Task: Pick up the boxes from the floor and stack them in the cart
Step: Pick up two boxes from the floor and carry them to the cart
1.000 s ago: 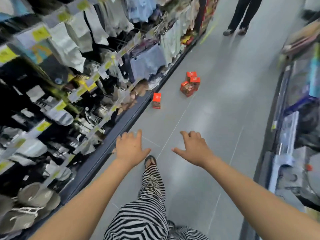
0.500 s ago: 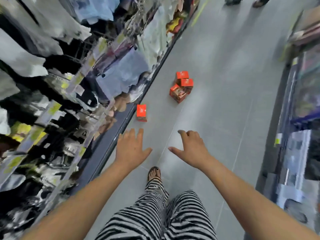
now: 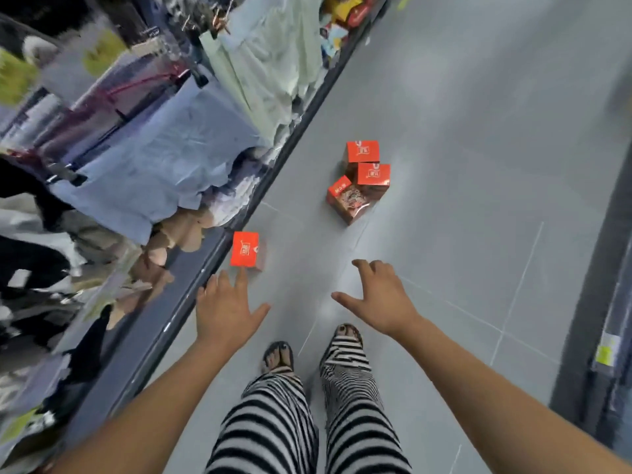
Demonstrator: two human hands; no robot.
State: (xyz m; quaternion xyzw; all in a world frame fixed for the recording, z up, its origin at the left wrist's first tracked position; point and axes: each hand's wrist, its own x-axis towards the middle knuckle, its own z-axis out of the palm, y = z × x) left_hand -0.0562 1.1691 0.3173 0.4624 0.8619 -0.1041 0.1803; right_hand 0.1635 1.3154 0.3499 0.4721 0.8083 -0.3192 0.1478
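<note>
Both hands reach out empty — left hand [image 3: 225,313] and right hand [image 3: 383,302] with fingers spread (loosely) — toward a box [image 3: 245,249]; three boxes [image 3: 362,181] cluster beyond.

A smooth grey tiled floor [image 3: 478,148] runs up the aisle between shelving. Along its left edge a dark grey metal shelf base [image 3: 147,371] stands under hanging pale blue fabric garments [image 3: 164,159], with pale green fabric garments [image 3: 266,63] farther off. At the right edge a small yellow paper label [image 3: 607,352] sits on a dark shelf front
</note>
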